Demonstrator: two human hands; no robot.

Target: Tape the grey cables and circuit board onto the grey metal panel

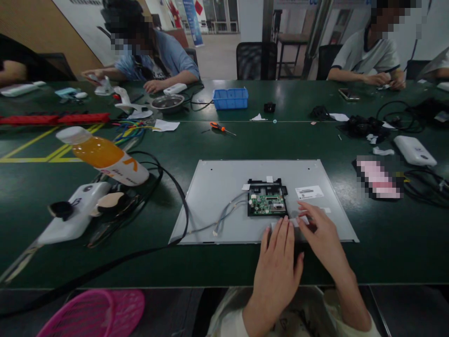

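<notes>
Both hands at the board's lower edge

In the head view, the panel [217, 182] is lying flat on the table [217, 264] in front of you, and the board [268, 204] is sitting on it, right of the middle. Your left hand [275, 267] is resting palm down over the panel's near edge. Its fingers are lying straight and close together, not gripping, with the thumb standing apart; their tips are reaching the board's lower edge. Your right hand [322, 234] is hovering or resting just right of that corner, its fingers bent and parted. A white strip [294, 222] is running below the board, between your hands, partly covered by them; whether your right fingers are pinching it, you cannot tell from here. The label [309, 192] is lying just beyond your right fingertips. The wires [228, 210] are trailing left from the board, well apart from your right hand. A screwdriver [218, 127] is lying beyond the panel, and a bottle [105, 157] is leaning to its left.
</notes>
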